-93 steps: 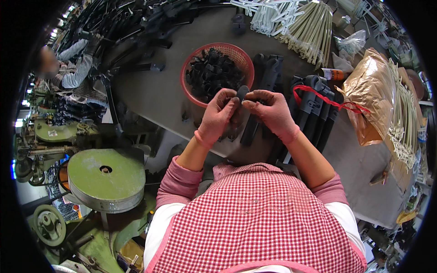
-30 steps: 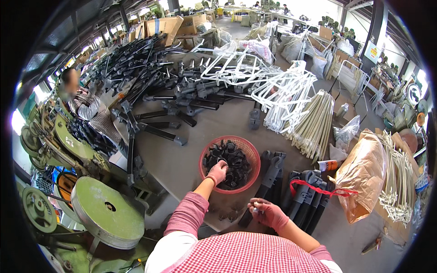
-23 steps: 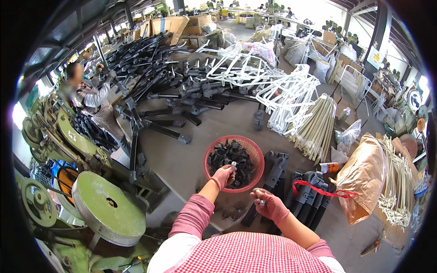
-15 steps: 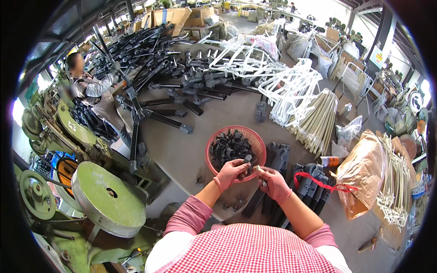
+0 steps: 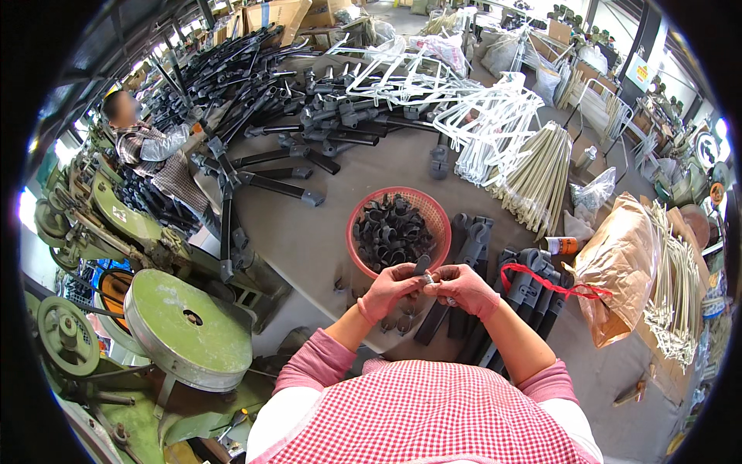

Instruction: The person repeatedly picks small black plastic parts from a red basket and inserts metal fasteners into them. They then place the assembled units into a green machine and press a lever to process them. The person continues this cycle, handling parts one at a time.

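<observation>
In pink gloves, both hands meet just in front of a red plastic basket [image 5: 446, 224] full of dark curved plastic clips [image 5: 393, 230]. Between thumb and fingers my left hand [image 5: 391, 292] pinches a dark plastic clip [image 5: 422, 265], its flat end pointing up. My right hand [image 5: 470, 291] is closed, its fingertips holding a small shiny metal piece [image 5: 430, 279] against that clip. More small shiny bits show under the right fingers; their kind is too small to tell. Several small ring-shaped clips [image 5: 404, 323] lie on the table below the hands.
Black tubes with grey plastic joints [image 5: 529, 282] lie to the right, crossed by a red ribbon [image 5: 553, 290]. White bent metal frames [image 5: 495, 127] and thin rods [image 5: 541, 178] pile up farther back. A green machine [image 5: 185, 325] stands left; a co-worker [image 5: 151, 151] is at far left.
My right hand has come leftward to my left hand, and the metal piece now meets the clip. The view has shifted slightly. The co-worker's arm has come down.
</observation>
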`<action>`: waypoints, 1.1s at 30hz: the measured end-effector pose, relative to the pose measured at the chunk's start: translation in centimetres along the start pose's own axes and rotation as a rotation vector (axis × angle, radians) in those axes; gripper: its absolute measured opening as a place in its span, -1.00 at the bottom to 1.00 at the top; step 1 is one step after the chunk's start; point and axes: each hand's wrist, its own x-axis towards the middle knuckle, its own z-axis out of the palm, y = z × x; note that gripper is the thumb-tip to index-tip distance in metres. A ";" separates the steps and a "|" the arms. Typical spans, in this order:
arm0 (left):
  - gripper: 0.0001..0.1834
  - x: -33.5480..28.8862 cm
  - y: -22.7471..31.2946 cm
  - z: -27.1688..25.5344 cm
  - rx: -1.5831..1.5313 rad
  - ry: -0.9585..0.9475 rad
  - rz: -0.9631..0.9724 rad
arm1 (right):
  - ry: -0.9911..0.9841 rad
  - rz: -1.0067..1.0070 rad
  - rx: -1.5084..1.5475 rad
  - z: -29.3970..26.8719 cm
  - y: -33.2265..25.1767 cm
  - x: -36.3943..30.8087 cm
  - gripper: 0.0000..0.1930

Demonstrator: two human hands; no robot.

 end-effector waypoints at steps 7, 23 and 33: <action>-0.85 0.7 -1.4 1.0 0.165 0.057 0.036 | -0.068 0.000 0.129 -0.5 1.1 -1.0 -0.70; -0.87 -0.3 0.2 4.7 0.031 0.205 0.225 | 0.076 -0.379 0.515 2.0 2.6 -0.7 -0.83; -0.86 -1.4 1.6 5.5 -0.337 0.131 0.134 | 0.156 -0.336 0.663 0.5 1.8 -1.9 -0.88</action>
